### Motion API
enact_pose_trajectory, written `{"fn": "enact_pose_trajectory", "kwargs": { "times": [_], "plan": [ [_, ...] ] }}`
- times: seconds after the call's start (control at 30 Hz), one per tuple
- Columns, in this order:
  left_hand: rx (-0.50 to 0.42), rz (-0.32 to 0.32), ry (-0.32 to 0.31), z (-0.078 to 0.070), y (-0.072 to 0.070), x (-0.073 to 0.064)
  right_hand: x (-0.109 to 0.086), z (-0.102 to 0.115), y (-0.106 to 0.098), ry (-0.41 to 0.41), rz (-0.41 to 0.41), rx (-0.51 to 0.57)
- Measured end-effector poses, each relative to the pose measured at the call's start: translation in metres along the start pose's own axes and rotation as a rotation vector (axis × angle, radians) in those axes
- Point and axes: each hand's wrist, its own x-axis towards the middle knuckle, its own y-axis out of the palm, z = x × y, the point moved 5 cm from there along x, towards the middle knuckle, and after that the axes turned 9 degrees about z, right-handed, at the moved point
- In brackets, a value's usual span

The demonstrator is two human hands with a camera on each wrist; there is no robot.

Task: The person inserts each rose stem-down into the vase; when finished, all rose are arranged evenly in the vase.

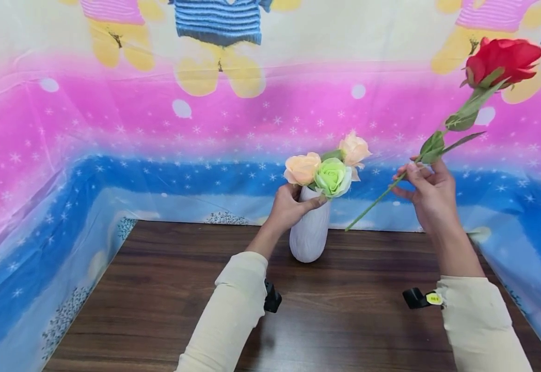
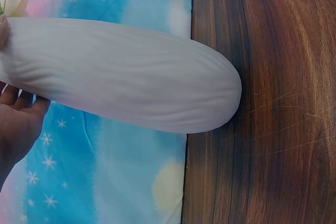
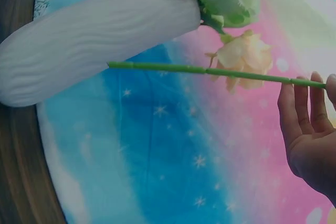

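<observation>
A white ribbed vase (image 1: 308,232) stands on the table, and my left hand (image 1: 292,205) grips it round the neck, thumb at the rim. Out of its mouth come a green flower (image 1: 333,177) and two peach flowers, one peach flower (image 1: 302,169) on the left and another peach flower (image 1: 355,149) at the back right. To the right of the vase, my right hand (image 1: 430,188) pinches the stem of a red rose (image 1: 503,63). The rose tilts, bloom up to the right, its bare green stem (image 3: 199,70) pointing down toward the vase. In the left wrist view the vase (image 2: 131,74) hides part of my left hand.
The dark wooden table (image 1: 196,289) ends just behind the vase. A printed cloth (image 1: 233,129) in pink and blue hangs along its back and sides. Black straps with a small camera mount (image 1: 272,298) sit at the cream sleeves (image 1: 233,310).
</observation>
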Motion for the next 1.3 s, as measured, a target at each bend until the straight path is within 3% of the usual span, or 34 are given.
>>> {"fn": "enact_pose_trajectory", "kwargs": {
  "times": [0.37, 0.73, 0.9, 1.03, 1.3],
  "plan": [
    [-0.006, -0.004, 0.009, 0.0, 0.0, 0.001, 0.025, 0.023, 0.022, -0.147, -0.075, 0.206],
    [-0.004, -0.006, -0.001, -0.001, 0.0, -0.001, 0.038, 0.041, 0.034, -0.25, -0.162, 0.339],
    [-0.006, -0.005, -0.003, -0.001, 0.0, -0.001, 0.042, 0.046, 0.039, -0.275, -0.156, 0.364],
    [-0.008, -0.005, -0.01, -0.001, 0.0, 0.0, 0.044, 0.043, 0.044, -0.244, -0.149, 0.294],
    [-0.019, -0.005, -0.015, -0.001, 0.0, -0.001, 0.045, 0.02, 0.055, -0.175, -0.125, 0.04]
  ]
}}
